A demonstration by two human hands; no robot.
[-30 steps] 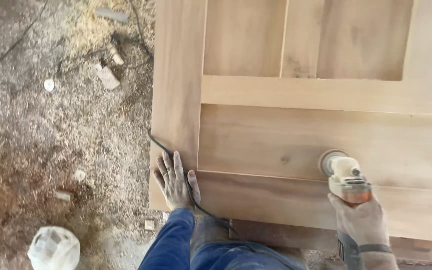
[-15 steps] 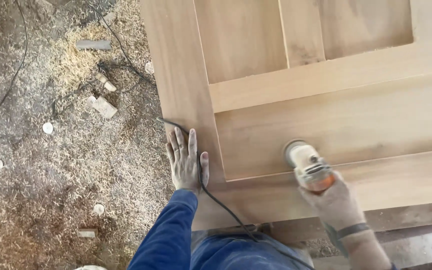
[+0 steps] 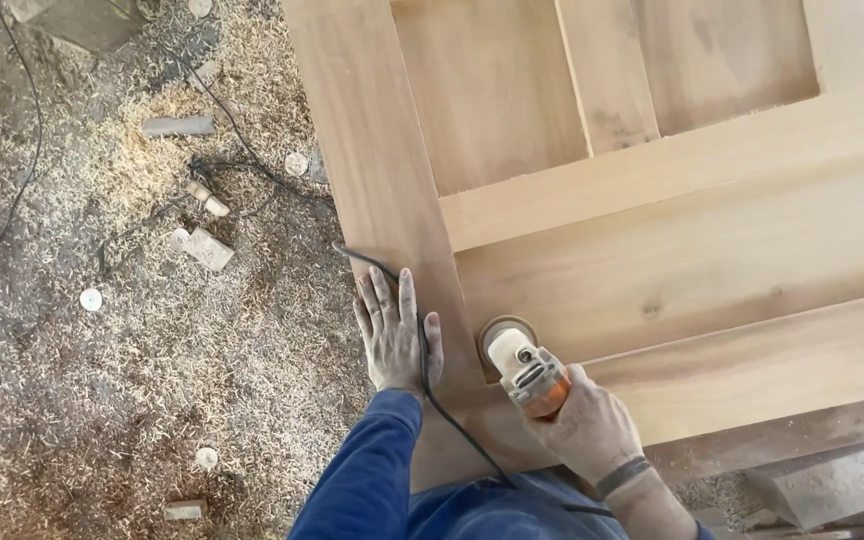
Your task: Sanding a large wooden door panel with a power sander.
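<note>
Left hand [image 3: 397, 345] flat; right hand [image 3: 587, 430] clenched

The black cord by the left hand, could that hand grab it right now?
Probably yes. The left hand lies flat on the wooden door, and the black cord runs right beside its thumb with nothing between them. It is not gripping it now.

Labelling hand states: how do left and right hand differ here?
The left hand lies flat, fingers spread, on the wooden door frame; the right hand is curled around the angle grinder. The left has a blue sleeve; the right wears a dark wristband. Both are dusty and over the door's near corner.
</note>
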